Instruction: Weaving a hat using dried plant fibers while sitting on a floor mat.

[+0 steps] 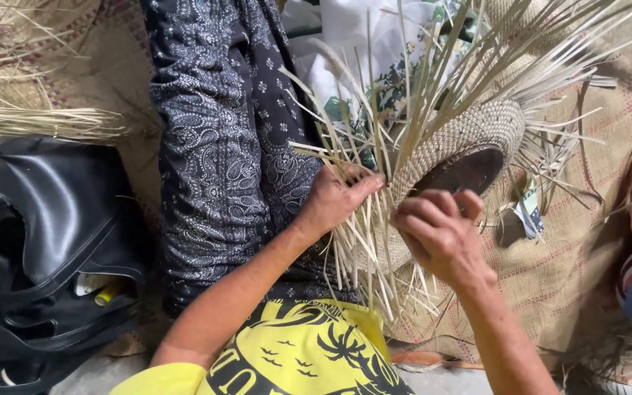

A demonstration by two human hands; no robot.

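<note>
1 small folded wrapper (529,212), white with green and blue print, lies on the woven mat (572,271) at 3 o'clock from picture centre, just right of the half-woven basket (469,139). At 8 o'clock, inside the open black bag (45,219), a yellow tube-like pack (108,293) shows beside something white. No signs or screens are in view.
</note>
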